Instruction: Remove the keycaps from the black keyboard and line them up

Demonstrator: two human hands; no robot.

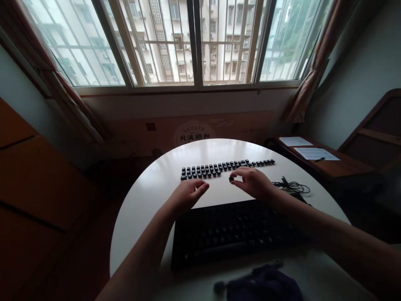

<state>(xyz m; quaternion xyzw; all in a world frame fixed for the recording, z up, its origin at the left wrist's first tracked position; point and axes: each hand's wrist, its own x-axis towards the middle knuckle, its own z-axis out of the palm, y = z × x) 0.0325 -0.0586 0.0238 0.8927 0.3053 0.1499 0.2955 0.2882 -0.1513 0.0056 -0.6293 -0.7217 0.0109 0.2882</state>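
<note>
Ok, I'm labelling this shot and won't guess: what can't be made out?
All in the head view:
Legend on the keycap pinched in the right hand: too small and dark.
Part of the keyboard at its right: covered by the right forearm.
Whether the left hand holds anything: hidden by its own curled fingers.
Purple bundle: blurred, cut off by the bottom edge.
Writing on the nearer sheet: too small.
</note>
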